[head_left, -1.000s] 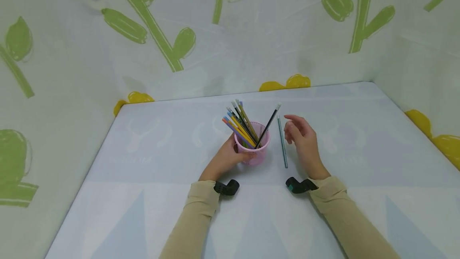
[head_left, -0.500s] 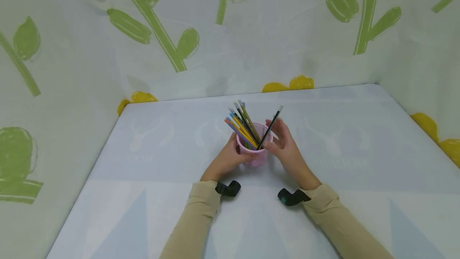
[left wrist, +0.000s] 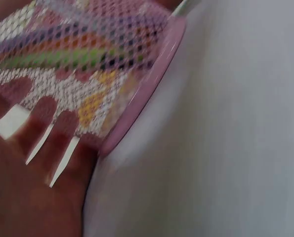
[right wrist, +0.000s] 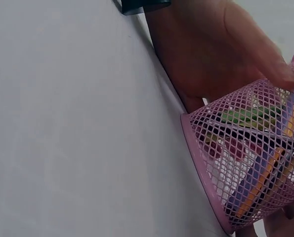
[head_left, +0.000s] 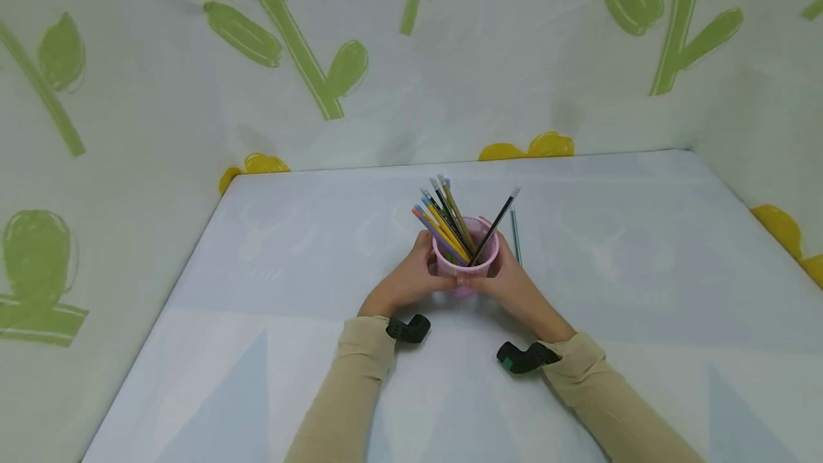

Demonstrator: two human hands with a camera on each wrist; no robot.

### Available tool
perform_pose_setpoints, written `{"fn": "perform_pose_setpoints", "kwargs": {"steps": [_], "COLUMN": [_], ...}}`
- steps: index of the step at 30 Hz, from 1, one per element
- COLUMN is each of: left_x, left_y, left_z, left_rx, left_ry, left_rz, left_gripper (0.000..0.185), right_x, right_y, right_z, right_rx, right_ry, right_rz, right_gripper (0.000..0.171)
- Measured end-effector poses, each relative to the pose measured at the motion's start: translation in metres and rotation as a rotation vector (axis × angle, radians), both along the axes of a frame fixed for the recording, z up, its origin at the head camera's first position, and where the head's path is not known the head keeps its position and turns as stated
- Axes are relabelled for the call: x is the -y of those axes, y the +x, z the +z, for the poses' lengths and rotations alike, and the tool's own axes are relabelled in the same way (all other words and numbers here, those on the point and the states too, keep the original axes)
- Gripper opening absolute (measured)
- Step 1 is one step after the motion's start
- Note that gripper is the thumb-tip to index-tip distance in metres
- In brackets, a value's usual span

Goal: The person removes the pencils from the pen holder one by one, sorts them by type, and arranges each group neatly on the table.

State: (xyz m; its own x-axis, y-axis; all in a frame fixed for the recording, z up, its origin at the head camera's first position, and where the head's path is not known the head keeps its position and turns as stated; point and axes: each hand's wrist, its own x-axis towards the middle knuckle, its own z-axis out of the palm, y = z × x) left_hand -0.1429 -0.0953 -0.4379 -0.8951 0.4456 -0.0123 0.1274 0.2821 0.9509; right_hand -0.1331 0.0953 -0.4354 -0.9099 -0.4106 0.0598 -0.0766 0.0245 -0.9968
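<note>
One second earlier the right hand [head_left: 514, 284] was lifted above the table [head_left: 257, 349], open and holding nothing, beside the loose teal pencil [head_left: 515, 233]. Half a second earlier it had come to the right wall of the pink mesh cup [head_left: 467, 263]. Now it was wrapped around that wall, and its thumb met the thumb of the left hand [head_left: 405, 284] at the front of the cup. The left hand held the left wall in all three moments. The cup stayed at almost the same place, in the middle of the table, and the teal pencil was lying just beside it on the right, partly hidden behind the right hand.

The head view showed both hands, the beige sleeves [head_left: 360, 370] and the bundle of pencils [head_left: 450, 223] that stood up out of the cup. One black pencil [head_left: 496, 223] leaned to the right, apart from the others. The left wrist view showed what the head view did not: fingertips seen through the mesh [left wrist: 82, 74] on the far side of the cup, and the solid pink base ring [left wrist: 147, 86] resting on the table. This picture was blurred. The right wrist view showed the coloured pencil shafts inside the mesh [right wrist: 255, 163] and the left hand's palm [right wrist: 211, 54] curled against the cup's wall.

Both hands were curved about halfway closed around the cup.
</note>
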Motion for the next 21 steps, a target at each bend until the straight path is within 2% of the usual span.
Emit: {"fn": "perform_pose_setpoints", "kwargs": {"steps": [3, 5, 7, 9, 13, 16, 19, 21], "left_x": [0.006, 0.010, 0.013, 0.015, 0.016, 0.014, 0.010, 0.007], "left_y": [0.001, 0.001, 0.005, 0.006, 0.007, 0.007, 0.002, -0.002], "left_z": [0.002, 0.003, 0.012, 0.015, 0.014, 0.010, 0.003, -0.002], "left_rx": [0.022, 0.042, 0.055, 0.032, -0.022, -0.035, -0.051, -0.077], "left_ry": [-0.022, -0.002, 0.012, 0.024, 0.082, 0.194, 0.295, 0.328], "left_rz": [-0.035, -0.059, -0.071, -0.050, 0.080, 0.191, 0.280, 0.343], "left_gripper": [0.084, 0.082, 0.074, 0.065, 0.047, 0.036, 0.032, 0.031], "right_x": [0.000, -0.001, -0.001, -0.001, -0.001, 0.000, 0.000, 0.000], "right_y": [-0.001, -0.001, -0.001, -0.001, 0.000, 0.000, -0.001, -0.002], "right_z": [-0.003, -0.003, -0.003, -0.002, -0.002, -0.002, -0.002, -0.002], "right_rx": [0.009, 0.007, 0.004, 0.007, 0.021, 0.023, 0.017, 0.014], "right_ry": [0.012, 0.002, -0.013, -0.021, -0.017, -0.009, -0.007, -0.006], "right_rz": [0.013, 0.021, 0.027, 0.029, 0.024, 0.019, 0.015, 0.015], "right_gripper": [0.086, 0.086, 0.086, 0.086, 0.085, 0.085, 0.083, 0.083]}}
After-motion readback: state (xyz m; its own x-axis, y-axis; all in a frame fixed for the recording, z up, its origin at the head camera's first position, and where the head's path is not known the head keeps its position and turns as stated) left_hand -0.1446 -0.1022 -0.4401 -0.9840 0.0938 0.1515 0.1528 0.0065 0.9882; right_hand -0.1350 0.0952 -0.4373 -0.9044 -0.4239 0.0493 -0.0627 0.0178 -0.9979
